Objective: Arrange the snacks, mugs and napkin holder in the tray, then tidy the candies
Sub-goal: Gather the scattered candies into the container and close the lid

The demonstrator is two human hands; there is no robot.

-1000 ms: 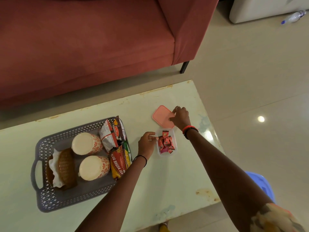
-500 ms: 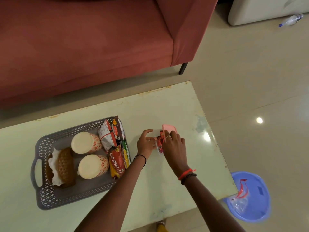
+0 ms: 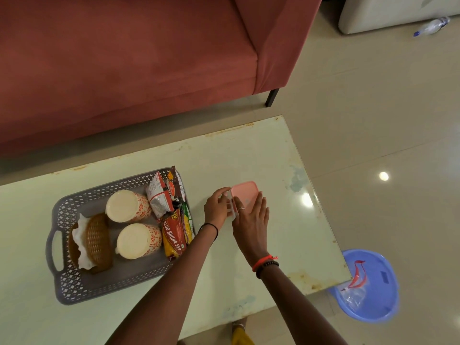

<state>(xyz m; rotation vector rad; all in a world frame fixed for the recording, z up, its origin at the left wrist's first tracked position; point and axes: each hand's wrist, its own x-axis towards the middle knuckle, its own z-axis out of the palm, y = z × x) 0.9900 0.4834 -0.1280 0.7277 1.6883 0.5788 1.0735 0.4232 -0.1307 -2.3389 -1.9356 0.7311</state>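
Observation:
A grey perforated tray [image 3: 74,290] sits on the pale table. In it are two patterned mugs [image 3: 127,205] [image 3: 137,241], a brown wicker napkin holder [image 3: 95,241] with white napkins, and several snack packets [image 3: 174,235]. Right of the tray stands a small clear candy box with a pink lid [image 3: 245,192] lying on top. My left hand [image 3: 216,207] holds the box's left side with curled fingers. My right hand [image 3: 251,215] lies flat on the lid, fingers straight. The candies inside are hidden by the lid and hands.
A red sofa [image 3: 124,70] stands behind the table. The table's right edge [image 3: 323,215] is close to the box. A blue bin [image 3: 373,290] with wrappers sits on the floor at the right. A plastic bottle [image 3: 430,26] lies on the far floor.
My right hand picked the pink lid up from the table, carried it over the candy box and laid it on top. My left hand stayed at the box's left side.

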